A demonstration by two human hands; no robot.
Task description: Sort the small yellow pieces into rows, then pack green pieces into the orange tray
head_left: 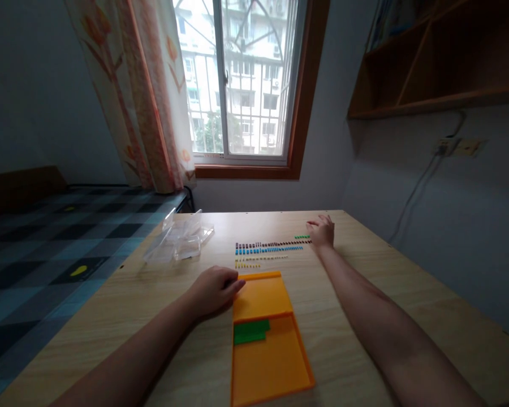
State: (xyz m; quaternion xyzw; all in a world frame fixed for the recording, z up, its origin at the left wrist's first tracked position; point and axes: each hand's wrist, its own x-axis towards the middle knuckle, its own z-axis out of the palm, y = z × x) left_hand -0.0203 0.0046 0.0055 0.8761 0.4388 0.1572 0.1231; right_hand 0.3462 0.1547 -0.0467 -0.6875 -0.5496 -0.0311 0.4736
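My left hand [214, 289] rests on the wooden table [365, 265] with its fingers curled against the left edge of an orange tray [271, 362]. Green flat pieces [250, 331] lie inside the tray near its middle. My right hand [322, 230] reaches far forward, fingers bent down at the right end of several rows of tiny coloured pieces [268, 249]. A short green row [301, 237] lies just left of its fingertips. What the fingers pinch, if anything, is too small to see.
An open clear plastic box [178, 242] lies at the table's left side. A bed with a checked cover [46, 249] stands left of the table. A window and curtain are behind, with wooden shelves [436, 62] on the right wall.
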